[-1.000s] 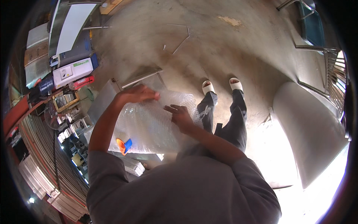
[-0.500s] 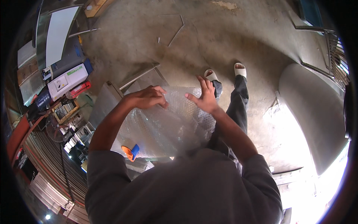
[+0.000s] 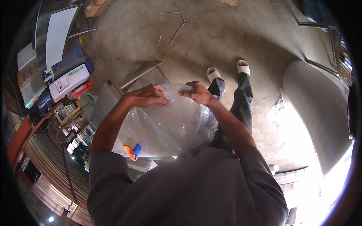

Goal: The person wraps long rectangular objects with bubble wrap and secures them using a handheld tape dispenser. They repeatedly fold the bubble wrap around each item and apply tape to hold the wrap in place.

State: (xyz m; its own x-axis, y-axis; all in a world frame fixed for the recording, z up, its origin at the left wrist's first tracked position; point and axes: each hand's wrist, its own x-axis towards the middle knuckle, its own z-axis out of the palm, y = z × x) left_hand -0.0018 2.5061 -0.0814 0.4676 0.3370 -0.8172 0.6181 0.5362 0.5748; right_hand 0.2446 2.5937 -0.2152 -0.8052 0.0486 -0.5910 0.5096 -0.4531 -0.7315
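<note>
A clear sheet of bubble wrap (image 3: 151, 130) spreads in front of my body over a flat surface. My left hand (image 3: 151, 96) is closed with bent fingers on the sheet near its far edge. My right hand (image 3: 197, 93) pinches the far edge between thumb and fingers, a short way to the right of the left hand. The stretch of wrap between the two hands is lifted and creased. Close to my left elbow, a small orange and blue object (image 3: 132, 151), perhaps a tape dispenser, rests on the wrap.
A metal frame (image 3: 141, 75) stands beyond the wrap. At left are a white box-shaped device (image 3: 69, 83), a red tool (image 3: 82, 89), a fan (image 3: 58, 129) and stacked long strips (image 3: 51, 162). A large curved grey sheet (image 3: 320, 113) stands at right. Thin strips (image 3: 183, 24) lie on the floor.
My right hand has moved left and its spread fingers have closed on the far edge of the bubble wrap. The left hand has stayed nearly in place.
</note>
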